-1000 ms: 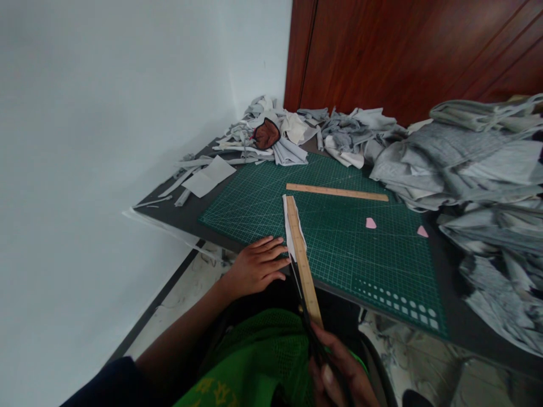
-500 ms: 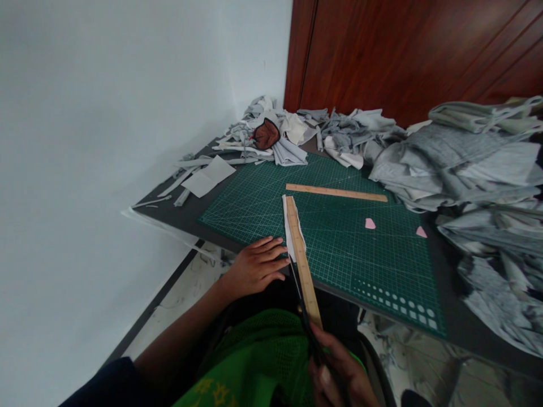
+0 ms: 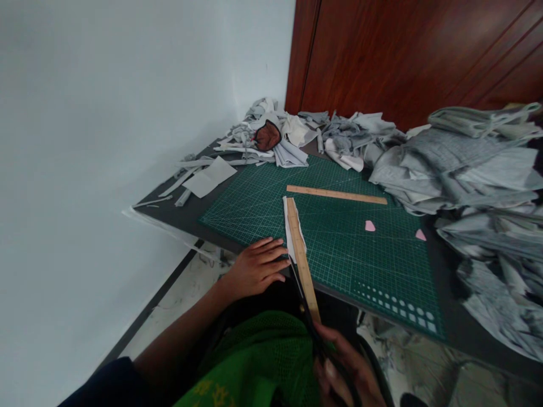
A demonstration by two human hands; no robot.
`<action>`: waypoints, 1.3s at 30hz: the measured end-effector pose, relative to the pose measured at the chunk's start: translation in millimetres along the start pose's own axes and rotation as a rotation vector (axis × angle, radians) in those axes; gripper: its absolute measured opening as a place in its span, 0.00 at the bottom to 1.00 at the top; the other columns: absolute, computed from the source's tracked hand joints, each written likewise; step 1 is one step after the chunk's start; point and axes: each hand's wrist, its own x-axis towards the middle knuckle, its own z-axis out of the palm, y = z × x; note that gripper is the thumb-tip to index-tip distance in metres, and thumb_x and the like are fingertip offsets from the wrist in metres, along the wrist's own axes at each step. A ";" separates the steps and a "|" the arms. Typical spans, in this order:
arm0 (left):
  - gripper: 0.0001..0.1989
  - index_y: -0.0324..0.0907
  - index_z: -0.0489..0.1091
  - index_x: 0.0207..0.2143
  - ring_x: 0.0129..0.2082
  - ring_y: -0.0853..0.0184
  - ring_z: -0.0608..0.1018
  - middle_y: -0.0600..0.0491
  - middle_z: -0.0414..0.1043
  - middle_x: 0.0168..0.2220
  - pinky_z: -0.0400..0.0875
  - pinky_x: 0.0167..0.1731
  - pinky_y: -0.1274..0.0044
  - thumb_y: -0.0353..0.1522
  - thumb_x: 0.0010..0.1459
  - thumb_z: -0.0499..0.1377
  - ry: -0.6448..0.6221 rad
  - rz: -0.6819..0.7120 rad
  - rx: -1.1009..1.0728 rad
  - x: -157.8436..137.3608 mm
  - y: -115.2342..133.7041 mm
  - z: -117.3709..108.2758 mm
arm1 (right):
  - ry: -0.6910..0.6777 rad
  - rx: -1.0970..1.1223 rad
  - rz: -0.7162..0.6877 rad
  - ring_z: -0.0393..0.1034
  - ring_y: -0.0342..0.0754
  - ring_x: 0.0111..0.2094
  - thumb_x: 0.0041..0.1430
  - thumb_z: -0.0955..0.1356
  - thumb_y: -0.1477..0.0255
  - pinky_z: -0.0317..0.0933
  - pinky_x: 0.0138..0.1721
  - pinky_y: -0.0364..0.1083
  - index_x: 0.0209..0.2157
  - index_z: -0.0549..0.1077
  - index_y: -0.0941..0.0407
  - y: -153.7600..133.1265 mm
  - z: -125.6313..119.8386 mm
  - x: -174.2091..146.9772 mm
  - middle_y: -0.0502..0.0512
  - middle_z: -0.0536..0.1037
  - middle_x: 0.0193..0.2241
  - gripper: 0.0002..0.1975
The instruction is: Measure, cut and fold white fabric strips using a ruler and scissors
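My left hand (image 3: 258, 268) lies with its fingers stretched out at the near edge of the table, the fingertips beside a narrow strip of white cloth (image 3: 285, 226). On that strip rests a wooden ruler (image 3: 300, 249), its lower end sticking out past the table edge toward me. Low in the picture, my right hand (image 3: 345, 367) is closed round the handles of black scissors (image 3: 306, 314). The scissor blades point away from me along the ruler's left side, their tips at the near end of the cloth. Whether the right fingers also touch the ruler's end, I cannot tell.
Under the cloth is a green cutting mat (image 3: 339, 260) on a dark table (image 3: 470, 333). Beyond lie a second wooden ruler (image 3: 337, 195) and two pink chalk-like pieces (image 3: 370, 226). Grey fabric heaps (image 3: 458, 158) fill the right side; scraps (image 3: 339, 130) line the back.
My right hand and the scissor handles have shifted slightly to the right. My left hand, the ruler and the cloth strip look almost the same.
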 end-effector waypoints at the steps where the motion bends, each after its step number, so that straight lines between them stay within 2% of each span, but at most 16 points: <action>1: 0.18 0.44 0.76 0.53 0.64 0.58 0.73 0.50 0.77 0.57 0.64 0.68 0.61 0.45 0.69 0.60 0.003 -0.002 -0.003 0.0 0.1 0.0 | 0.008 0.004 0.025 0.67 0.44 0.23 0.60 0.75 0.52 0.68 0.28 0.45 0.56 0.77 0.54 -2.9 1.1 0.1 0.49 0.73 0.24 0.28; 5: 0.18 0.44 0.76 0.53 0.65 0.58 0.73 0.50 0.77 0.57 0.64 0.67 0.61 0.45 0.69 0.60 -0.009 -0.017 -0.008 0.2 0.5 -0.4 | 0.001 0.040 0.094 0.67 0.44 0.24 0.57 0.76 0.52 0.66 0.27 0.44 0.57 0.76 0.54 -9.6 5.1 1.1 0.48 0.71 0.25 0.31; 14: 0.18 0.43 0.75 0.54 0.65 0.57 0.73 0.50 0.77 0.58 0.64 0.67 0.60 0.44 0.70 0.59 -0.014 -0.015 -0.020 1.9 1.5 -3.1 | -0.011 0.072 0.110 0.63 0.40 0.20 0.57 0.77 0.54 0.59 0.21 0.40 0.58 0.75 0.53 -13.1 6.3 5.2 0.47 0.72 0.24 0.31; 20: 0.18 0.43 0.75 0.54 0.65 0.57 0.72 0.49 0.77 0.57 0.64 0.67 0.60 0.43 0.70 0.59 -0.016 -0.020 -0.024 1.2 1.1 -2.5 | 0.052 0.095 0.099 0.61 0.39 0.20 0.53 0.78 0.51 0.56 0.21 0.39 0.55 0.76 0.54 -14.2 12.9 4.3 0.46 0.71 0.22 0.33; 23: 0.18 0.44 0.76 0.54 0.65 0.57 0.72 0.49 0.78 0.57 0.63 0.67 0.61 0.43 0.70 0.59 -0.024 -0.024 -0.025 1.2 0.9 -2.5 | 0.075 0.107 0.108 0.63 0.41 0.21 0.52 0.78 0.51 0.57 0.23 0.40 0.54 0.76 0.54 -13.2 15.6 4.2 0.47 0.72 0.22 0.33; 29: 0.18 0.44 0.75 0.55 0.65 0.57 0.72 0.49 0.78 0.57 0.64 0.67 0.61 0.44 0.70 0.59 -0.041 -0.021 -0.020 2.6 1.4 -4.8 | 0.017 0.114 0.128 0.58 0.36 0.15 0.53 0.78 0.49 0.51 0.18 0.38 0.56 0.74 0.53 -11.5 16.9 7.4 0.45 0.72 0.23 0.35; 34: 0.18 0.42 0.76 0.54 0.64 0.57 0.73 0.48 0.78 0.56 0.64 0.67 0.61 0.43 0.70 0.59 -0.030 -0.019 -0.024 2.8 1.3 -4.5 | 0.055 0.090 0.144 0.61 0.36 0.16 0.52 0.78 0.50 0.56 0.19 0.38 0.55 0.75 0.52 -13.1 20.1 8.7 0.45 0.73 0.25 0.34; 39: 0.18 0.42 0.76 0.54 0.64 0.57 0.73 0.48 0.78 0.57 0.63 0.67 0.61 0.43 0.70 0.59 -0.028 -0.020 -0.027 2.8 1.4 -4.2 | 0.062 0.118 0.165 0.59 0.34 0.15 0.49 0.79 0.48 0.51 0.18 0.36 0.55 0.75 0.52 -17.1 21.9 9.2 0.43 0.72 0.22 0.37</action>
